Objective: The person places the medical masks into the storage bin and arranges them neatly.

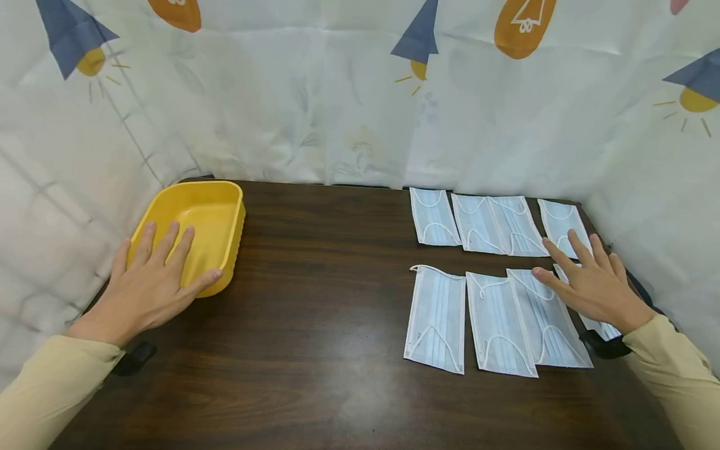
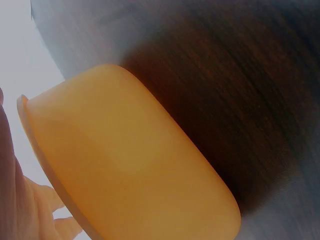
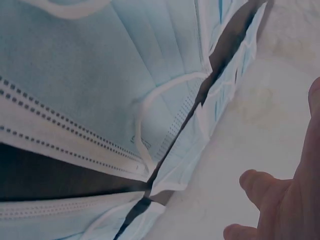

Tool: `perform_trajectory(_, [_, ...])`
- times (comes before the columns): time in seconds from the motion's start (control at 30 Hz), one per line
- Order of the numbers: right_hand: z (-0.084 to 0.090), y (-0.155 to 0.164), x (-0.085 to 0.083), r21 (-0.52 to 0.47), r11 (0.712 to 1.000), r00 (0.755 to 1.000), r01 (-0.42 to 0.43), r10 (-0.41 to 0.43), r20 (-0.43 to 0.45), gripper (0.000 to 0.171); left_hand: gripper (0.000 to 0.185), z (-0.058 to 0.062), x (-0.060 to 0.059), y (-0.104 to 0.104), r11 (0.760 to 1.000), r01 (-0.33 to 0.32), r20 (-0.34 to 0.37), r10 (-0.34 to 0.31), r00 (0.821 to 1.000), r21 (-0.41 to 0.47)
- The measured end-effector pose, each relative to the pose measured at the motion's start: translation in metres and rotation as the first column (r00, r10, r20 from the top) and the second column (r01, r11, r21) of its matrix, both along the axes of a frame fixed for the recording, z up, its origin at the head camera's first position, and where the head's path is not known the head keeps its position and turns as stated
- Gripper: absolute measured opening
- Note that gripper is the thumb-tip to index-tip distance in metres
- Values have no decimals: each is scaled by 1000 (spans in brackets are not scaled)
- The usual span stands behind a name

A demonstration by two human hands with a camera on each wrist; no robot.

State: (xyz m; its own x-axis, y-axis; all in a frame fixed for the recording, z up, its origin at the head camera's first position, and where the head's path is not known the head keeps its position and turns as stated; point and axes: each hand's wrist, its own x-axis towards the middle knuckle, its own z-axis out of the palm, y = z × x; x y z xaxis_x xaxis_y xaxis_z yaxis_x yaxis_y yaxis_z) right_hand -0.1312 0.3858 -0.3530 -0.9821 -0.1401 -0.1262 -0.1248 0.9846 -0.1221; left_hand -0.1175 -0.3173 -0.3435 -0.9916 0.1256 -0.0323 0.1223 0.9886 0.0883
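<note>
A: So, 8 surgical masks in 2 rows; the right hand (image 1: 596,289) lies flat, fingers spread, on the near row's right-end masks (image 1: 554,315).

B: Judging by that, pinch 1 edge so only 1 mask lifts.

A: Left hand (image 1: 149,281), fingers spread, presses the yellow tub's (image 1: 225,197) near rim, steadying it on the dark surface (image 1: 315,300).

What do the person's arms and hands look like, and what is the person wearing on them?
Both arms are covered by long sleeves of a pale beige, plain fabric without any print: the left sleeve and the right sleeve each end at the wrist. The left hand and the right hand are bare, with no gloves, and no rings are visible. A dark mount shows beneath each wrist.
</note>
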Motion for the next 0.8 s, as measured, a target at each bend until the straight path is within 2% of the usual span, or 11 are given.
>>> perform_trajectory(0.3, [6, -8, -6, -18, 1000, 1000, 8, -8, -14, 81, 99, 0, -2, -6, 1000, 6, 3, -6, 1000, -7])
perform_trajectory(0.57, [11, -14, -13, -28, 1000, 1000, 4, -5, -29, 80, 100, 3, -9, 1, 1000, -2, 20, 2, 1000, 13])
perform_trajectory(0.8, [11, -24, -17, -34, 999, 999, 4, -5, -33, 82, 100, 3, -11, -1, 1000, -3, 19, 3, 1000, -7])
